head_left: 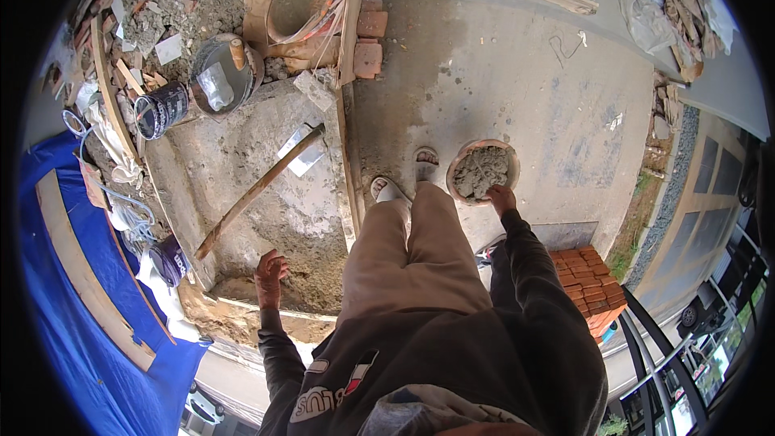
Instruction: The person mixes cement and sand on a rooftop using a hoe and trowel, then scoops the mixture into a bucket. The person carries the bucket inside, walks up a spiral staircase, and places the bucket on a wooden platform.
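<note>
My right hand (501,198) is closed on the near right rim of a round bucket (515,163) filled with lumpy grey mortar (482,169). The bucket rests on the concrete floor by my feet. Over a shallow mixing trough (234,137) on the left hangs my left hand (270,276), fingers loosely bent and apart, holding nothing. A hoe with a long wooden handle (258,192) lies slantwise across the trough. Its pale metal blade (302,153) sits near the trough's right side. Wet mortar (311,270) covers part of the trough bottom.
A wooden board (350,24) edges the trough, with red bricks (369,56) beside it. Buckets (303,2) and a tub holding a wooden-handled tool (236,54) stand at the far left amid rubble. Stacked bricks (588,282) stand at right; a blue tarp (77,315) spreads at left.
</note>
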Motion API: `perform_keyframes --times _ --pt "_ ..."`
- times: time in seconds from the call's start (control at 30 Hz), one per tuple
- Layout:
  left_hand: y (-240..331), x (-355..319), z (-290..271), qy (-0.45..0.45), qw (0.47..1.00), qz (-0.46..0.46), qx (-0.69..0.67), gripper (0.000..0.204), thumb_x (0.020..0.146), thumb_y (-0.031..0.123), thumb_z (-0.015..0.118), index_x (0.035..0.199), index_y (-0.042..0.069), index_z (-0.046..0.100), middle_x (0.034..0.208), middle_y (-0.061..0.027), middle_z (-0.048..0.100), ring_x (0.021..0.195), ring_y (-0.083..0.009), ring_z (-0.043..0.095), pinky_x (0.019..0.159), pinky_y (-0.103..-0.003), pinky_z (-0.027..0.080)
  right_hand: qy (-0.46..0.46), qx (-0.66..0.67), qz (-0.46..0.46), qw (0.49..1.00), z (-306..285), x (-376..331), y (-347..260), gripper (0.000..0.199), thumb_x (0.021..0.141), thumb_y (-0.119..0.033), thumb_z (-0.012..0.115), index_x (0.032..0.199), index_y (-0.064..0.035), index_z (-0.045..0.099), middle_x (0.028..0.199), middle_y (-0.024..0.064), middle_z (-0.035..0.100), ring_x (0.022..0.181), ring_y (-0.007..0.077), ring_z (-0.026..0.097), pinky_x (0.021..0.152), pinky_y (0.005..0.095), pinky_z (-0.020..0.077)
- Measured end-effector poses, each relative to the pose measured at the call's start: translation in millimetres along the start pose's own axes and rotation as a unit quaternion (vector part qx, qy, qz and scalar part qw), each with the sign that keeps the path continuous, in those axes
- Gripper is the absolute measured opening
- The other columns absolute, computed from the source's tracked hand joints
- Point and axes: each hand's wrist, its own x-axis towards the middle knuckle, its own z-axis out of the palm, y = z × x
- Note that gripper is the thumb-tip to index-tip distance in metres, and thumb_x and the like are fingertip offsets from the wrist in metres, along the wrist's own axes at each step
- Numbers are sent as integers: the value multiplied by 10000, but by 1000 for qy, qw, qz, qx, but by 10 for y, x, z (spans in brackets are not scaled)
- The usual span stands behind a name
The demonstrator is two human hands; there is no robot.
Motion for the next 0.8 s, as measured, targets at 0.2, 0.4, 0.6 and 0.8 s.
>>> perform_keyframes --times 0.2,0.4,0.6,0.8 --pt "874 209 -33 30 988 147 -23 305 887 166 574 1171 55 553 970 -48 618 801 -145 591 726 -276 471 10 428 175 887 -432 -575 -567 99 803 -119 541 711 -83 552 508 -69 346 405 47 285 384 228 231" --pt "1072 773 -132 62 977 201 -37 308 868 125 554 1162 32 547 935 -73 617 790 -158 611 691 -271 493 108 513 237 818 -586 -755 -687 124 851 -162 526 763 -76 546 503 -51 347 390 78 299 385 254 314" --pt "1568 1226 -360 117 977 175 -18 248 861 105 542 1096 33 572 830 -45 606 710 -131 594 632 -259 479 158 603 327 710 -454 -1138 -765 142 882 -194 508 794 -83 525 484 -43 329 372 99 295 404 303 359" --pt "2900 2046 -158 63 966 250 -12 237 881 92 526 1102 14 565 848 -47 610 711 -129 594 636 -258 481 150 664 365 635 -388 -1205 -878 125 874 -211 519 838 -91 515 485 -47 318 385 104 285 405 288 307"
